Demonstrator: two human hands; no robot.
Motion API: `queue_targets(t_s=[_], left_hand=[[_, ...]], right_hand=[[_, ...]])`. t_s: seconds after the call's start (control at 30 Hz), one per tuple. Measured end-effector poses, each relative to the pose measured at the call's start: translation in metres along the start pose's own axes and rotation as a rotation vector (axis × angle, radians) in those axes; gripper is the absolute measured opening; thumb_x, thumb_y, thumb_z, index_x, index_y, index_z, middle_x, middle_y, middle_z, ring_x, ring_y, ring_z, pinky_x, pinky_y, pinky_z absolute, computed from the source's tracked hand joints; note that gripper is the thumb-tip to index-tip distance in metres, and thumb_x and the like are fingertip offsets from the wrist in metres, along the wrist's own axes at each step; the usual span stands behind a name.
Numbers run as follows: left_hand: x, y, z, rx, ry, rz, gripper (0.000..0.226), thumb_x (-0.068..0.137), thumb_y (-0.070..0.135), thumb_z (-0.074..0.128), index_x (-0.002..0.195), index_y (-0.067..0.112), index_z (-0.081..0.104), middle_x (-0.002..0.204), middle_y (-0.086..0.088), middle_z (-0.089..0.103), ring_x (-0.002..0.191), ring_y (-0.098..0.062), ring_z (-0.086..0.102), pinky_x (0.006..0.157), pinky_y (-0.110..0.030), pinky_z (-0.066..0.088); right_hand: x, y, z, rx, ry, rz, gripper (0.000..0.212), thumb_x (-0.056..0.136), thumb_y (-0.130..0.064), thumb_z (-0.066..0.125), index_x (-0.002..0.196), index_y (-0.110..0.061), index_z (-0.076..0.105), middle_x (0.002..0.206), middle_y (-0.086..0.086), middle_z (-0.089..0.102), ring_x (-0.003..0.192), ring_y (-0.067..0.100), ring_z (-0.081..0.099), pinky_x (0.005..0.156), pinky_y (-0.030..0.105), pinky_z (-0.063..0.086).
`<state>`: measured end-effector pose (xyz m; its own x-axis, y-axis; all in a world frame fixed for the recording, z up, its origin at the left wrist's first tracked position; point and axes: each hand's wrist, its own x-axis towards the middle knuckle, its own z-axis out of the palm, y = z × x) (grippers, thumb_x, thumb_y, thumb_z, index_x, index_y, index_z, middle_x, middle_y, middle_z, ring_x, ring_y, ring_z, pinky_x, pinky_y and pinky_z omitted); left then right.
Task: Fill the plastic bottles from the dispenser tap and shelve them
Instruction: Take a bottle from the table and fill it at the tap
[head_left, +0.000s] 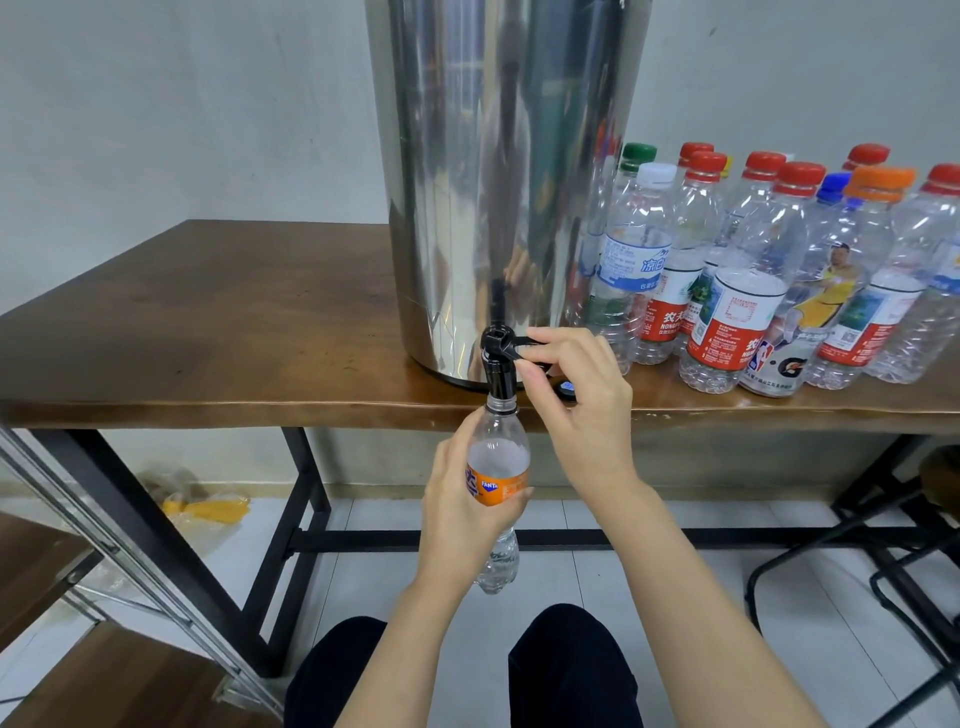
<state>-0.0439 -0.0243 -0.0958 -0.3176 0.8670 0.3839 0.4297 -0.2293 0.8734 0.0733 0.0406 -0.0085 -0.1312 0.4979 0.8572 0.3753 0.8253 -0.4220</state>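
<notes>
Dark-trousered knees (571, 670) sit lowest in view. Just above them the left hand (462, 499) wraps fingers and thumb round the orange label of a Fanta bottle (500, 457), holding it upright below the table edge. Straight above that grip the bottle's open mouth meets the spout of the black tap (498, 371) (how full the bottle is cannot be told). Up and to the right of the left hand's grip, the right hand (576, 400) pinches the tap's lever (519, 343) between thumb and forefinger, the other fingers loosely curled. Behind the pinch rises the steel dispenser (498, 182), standing on the brown table (208, 322). Just beneath the right hand a small dark cap (565, 388) lies on the tabletop. Further right of the pinch stands a crowd of clear capped bottles (779, 270), mostly red-topped. Far left of the held bottle, low down, is a shelf (52, 566) with wooden boards.
</notes>
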Motion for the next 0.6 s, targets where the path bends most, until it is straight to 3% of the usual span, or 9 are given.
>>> queue_targets(t_s=[0.6], left_hand=[[-0.0004,-0.0005,0.0014,-0.022,0.002,-0.019,0.093,0.069,0.017,0.089,0.133,0.055,0.033,0.130,0.026,0.045,0.119,0.019,0.041,0.087,0.001,0.037]], right_hand=[[-0.0003,-0.0027,0.0010,0.031,0.009,0.007,0.020,0.096,-0.024,0.060,0.094,-0.008,0.071,0.111,-0.001,0.066,0.099,0.020,0.061,0.076,0.035,0.053]])
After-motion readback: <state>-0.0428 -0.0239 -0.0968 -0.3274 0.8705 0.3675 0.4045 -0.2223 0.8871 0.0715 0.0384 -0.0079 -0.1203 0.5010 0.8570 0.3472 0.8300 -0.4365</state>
